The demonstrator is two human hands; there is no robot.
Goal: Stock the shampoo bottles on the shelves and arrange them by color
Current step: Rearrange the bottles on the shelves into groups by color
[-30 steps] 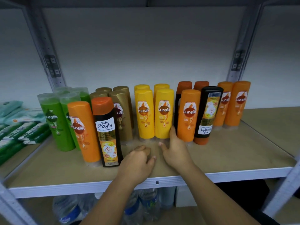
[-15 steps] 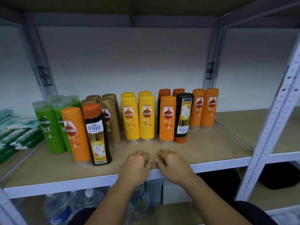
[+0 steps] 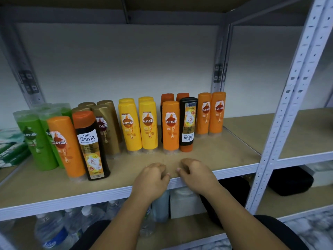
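Observation:
Shampoo bottles stand in colour groups on the wooden shelf (image 3: 225, 154). From the left come green bottles (image 3: 34, 139), gold bottles (image 3: 108, 129), yellow bottles (image 3: 138, 126) and orange bottles (image 3: 210, 112). An orange bottle (image 3: 65, 147) and a black Shayla bottle (image 3: 91, 147) stand in front of the green and gold ones. Another orange bottle (image 3: 170, 125) and an upside-down black Shayla bottle (image 3: 187, 123) stand right of the yellow ones. My left hand (image 3: 152, 179) and my right hand (image 3: 196, 174) rest side by side at the shelf's front edge, fingers loosely curled, holding nothing.
Green packets (image 3: 12, 147) lie on the shelf at the far left. Water bottles (image 3: 54, 230) and a white container (image 3: 183, 202) sit on the shelf below. A perforated upright post (image 3: 288, 109) stands at the right, with a black bag (image 3: 290, 181) beyond it.
Both hands have drawn back from the bottles to the shelf's front edge. My right hand's fingers, stretched towards the orange bottle before, are now curled. The view has backed away.

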